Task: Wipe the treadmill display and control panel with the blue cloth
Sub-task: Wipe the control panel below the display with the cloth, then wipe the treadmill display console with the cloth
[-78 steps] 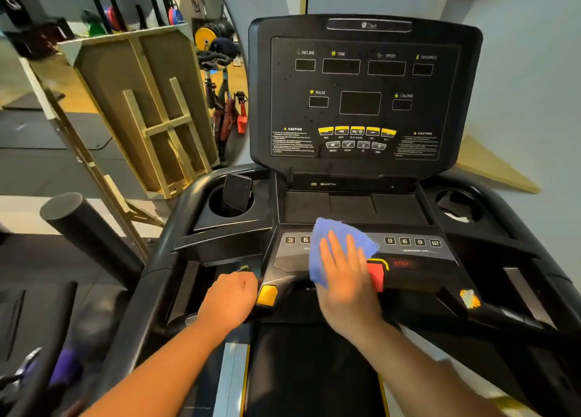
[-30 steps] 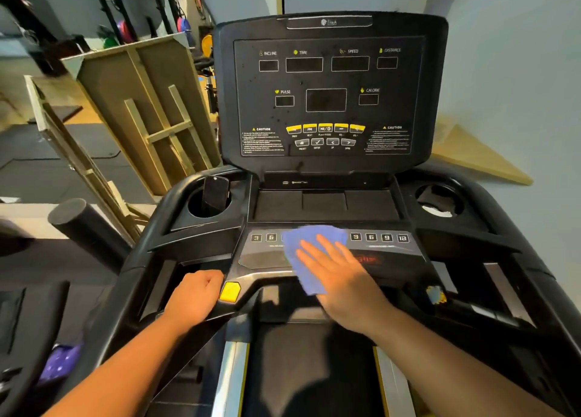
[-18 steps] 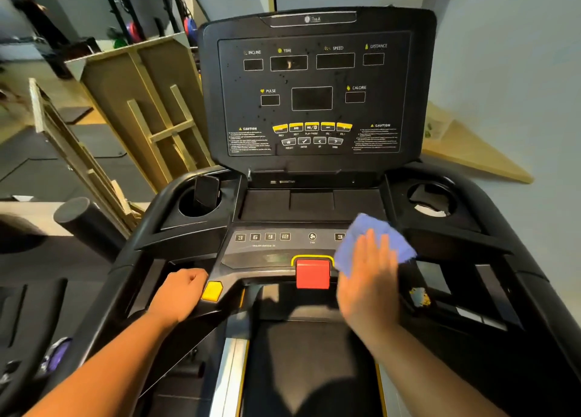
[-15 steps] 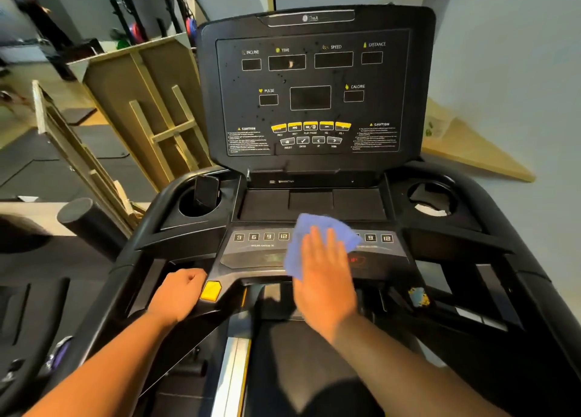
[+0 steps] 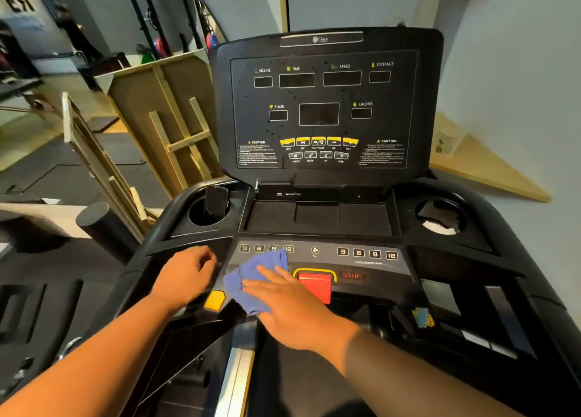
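left cupholder (image 5: 201,218) holds dark phone (image 5: 216,200).

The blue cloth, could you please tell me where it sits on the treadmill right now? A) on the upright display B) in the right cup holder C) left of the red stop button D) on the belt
C: the right hand presses the blue cloth flat on the lower panel, just left of the red stop button.

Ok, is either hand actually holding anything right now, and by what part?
Neither hand grips anything. The right hand lies flat on the blue cloth, pressing its middle against the control panel. The left hand hangs loosely curled, empty.
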